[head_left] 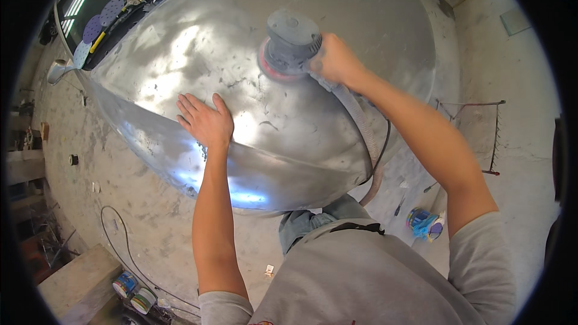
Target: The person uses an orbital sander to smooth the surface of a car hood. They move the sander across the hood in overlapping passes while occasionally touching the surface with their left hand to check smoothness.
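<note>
A grey car hood (337, 18), sanded dull and patchy, fills the middle of the view. My right hand (337, 60) is wrapped round the handle of a dark orbital sander (292, 33), whose reddish pad lies against the hood. A ribbed hose (360, 121) and a thin black cord run from the sander down over the hood's near edge. To the left, my left hand (206, 120) rests flat on the metal near the fender seam, fingers spread, holding nothing. The sander hides the patch of metal under its pad.
Round sanding discs (92, 29) and a yellow-handled tool (98, 42) lie by the windshield, near the side mirror (58, 71). Paint cans (143, 300) stand at lower left; a bucket with blue plastic (425, 224) is on the right, below a metal stand (495, 138).
</note>
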Tool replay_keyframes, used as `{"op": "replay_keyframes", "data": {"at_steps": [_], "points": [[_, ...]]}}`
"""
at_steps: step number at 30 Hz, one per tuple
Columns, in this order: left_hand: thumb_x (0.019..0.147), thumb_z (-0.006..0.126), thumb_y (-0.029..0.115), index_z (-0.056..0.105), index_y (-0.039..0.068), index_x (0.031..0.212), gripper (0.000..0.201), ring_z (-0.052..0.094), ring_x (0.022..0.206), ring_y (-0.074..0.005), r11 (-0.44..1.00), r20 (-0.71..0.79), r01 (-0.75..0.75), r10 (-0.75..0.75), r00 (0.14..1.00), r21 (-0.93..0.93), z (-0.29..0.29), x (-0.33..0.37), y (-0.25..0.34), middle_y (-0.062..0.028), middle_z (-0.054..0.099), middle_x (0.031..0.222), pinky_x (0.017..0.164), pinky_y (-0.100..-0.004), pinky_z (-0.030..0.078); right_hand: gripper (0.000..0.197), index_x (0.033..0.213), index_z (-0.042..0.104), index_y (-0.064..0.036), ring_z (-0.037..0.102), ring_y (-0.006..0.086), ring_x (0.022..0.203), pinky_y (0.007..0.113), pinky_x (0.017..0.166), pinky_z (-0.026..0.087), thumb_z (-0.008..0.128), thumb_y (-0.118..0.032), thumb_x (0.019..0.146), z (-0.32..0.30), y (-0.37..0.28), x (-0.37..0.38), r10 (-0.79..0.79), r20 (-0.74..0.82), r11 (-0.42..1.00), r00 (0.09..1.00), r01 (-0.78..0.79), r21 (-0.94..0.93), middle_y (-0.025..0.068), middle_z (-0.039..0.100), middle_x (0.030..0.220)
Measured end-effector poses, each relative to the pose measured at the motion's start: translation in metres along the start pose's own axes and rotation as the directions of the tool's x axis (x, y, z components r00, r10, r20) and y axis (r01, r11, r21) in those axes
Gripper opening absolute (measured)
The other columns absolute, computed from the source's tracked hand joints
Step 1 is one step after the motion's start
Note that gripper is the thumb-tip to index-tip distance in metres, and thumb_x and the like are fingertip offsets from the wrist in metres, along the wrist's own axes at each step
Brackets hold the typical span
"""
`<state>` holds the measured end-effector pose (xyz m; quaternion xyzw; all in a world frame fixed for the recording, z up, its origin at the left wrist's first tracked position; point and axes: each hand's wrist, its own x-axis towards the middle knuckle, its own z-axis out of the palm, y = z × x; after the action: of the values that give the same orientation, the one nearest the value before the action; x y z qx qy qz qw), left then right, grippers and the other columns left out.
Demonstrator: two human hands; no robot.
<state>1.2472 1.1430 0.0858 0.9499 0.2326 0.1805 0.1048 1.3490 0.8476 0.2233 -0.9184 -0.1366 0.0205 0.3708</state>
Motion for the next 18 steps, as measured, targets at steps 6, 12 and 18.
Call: {"op": "replay_keyframes", "data": {"at_steps": [6,12,18], "points": [[0.105,0.050,0.050,0.036,-0.012,0.160,0.084,0.025,0.162,-0.0399,0.999,-0.030,0.008,-0.009,1.000,-0.032,-0.002,0.000,0.002,-0.0286,0.033,0.171,0.132,-0.0560,0.015,0.024,0.075,0.071,0.0079,0.070,0.0309,0.056,0.043,0.060,0.059,0.075,-0.015,0.075,-0.012,0.006,0.060,0.213,0.076,0.976,0.974,-0.210,-0.053,0.0195,0.066,0.061],[0.105,0.052,0.048,0.038,-0.011,0.158,0.081,0.028,0.161,-0.0412,1.000,-0.069,-0.005,0.004,0.998,-0.015,0.001,0.000,0.000,-0.0282,0.036,0.169,0.131,-0.0568,0.016,0.024,0.085,0.074,0.0078,0.074,0.0341,0.070,0.044,0.071,0.061,0.074,-0.014,0.074,-0.009,0.011,0.032,0.027,0.054,0.990,0.998,-0.020,-0.137,0.0241,0.072,0.074],[0.105,0.050,0.049,0.036,-0.010,0.161,0.082,0.025,0.162,-0.0390,1.000,-0.031,0.009,-0.009,0.999,-0.014,0.003,0.001,-0.004,-0.0255,0.032,0.172,0.132,-0.0568,0.014,0.039,0.109,0.072,0.0104,0.074,0.0280,0.078,0.042,0.077,0.059,0.077,-0.009,0.076,-0.035,0.007,-0.009,0.132,0.276,0.989,0.952,-0.107,-0.103,0.0201,0.078,0.091]]}}
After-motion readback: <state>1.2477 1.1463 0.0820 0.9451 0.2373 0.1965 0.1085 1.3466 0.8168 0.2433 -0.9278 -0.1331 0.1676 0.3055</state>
